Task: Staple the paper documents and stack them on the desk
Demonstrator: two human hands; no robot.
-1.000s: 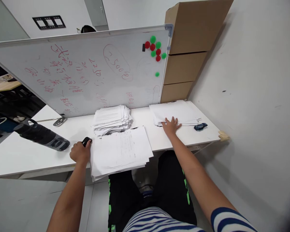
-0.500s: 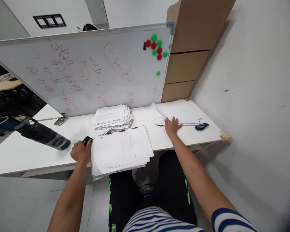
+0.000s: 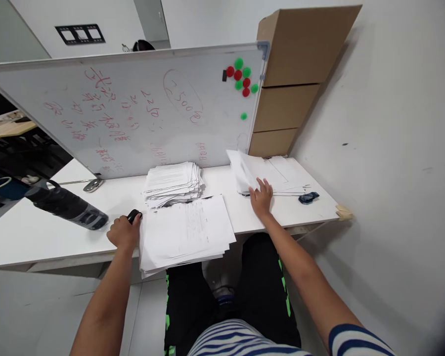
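My left hand point(image 3: 123, 233) is closed around a small black object point(image 3: 134, 216) whose kind I cannot make out; it rests beside the left edge of a stack of printed papers point(image 3: 187, 232) overhanging the desk's front edge. To the right, my right hand point(image 3: 261, 199) grips the near edge of a sheet of paper point(image 3: 243, 170) at another pile of papers point(image 3: 287, 175). That sheet's left part is bent up off the pile. Behind the printed stack lies a third, thicker pile of papers point(image 3: 173, 180).
A whiteboard point(image 3: 133, 118) with red writing and magnets stands along the back of the desk point(image 3: 222, 174). Cardboard boxes point(image 3: 282, 109) are stacked at the back right. A dark bottle point(image 3: 68, 205) stands at left. A small dark item point(image 3: 309, 198) lies near the right end.
My right hand has shifted slightly left and lifted the left part of the paper, which now curls upward and uncovers sheets beneath. My left hand has barely moved.
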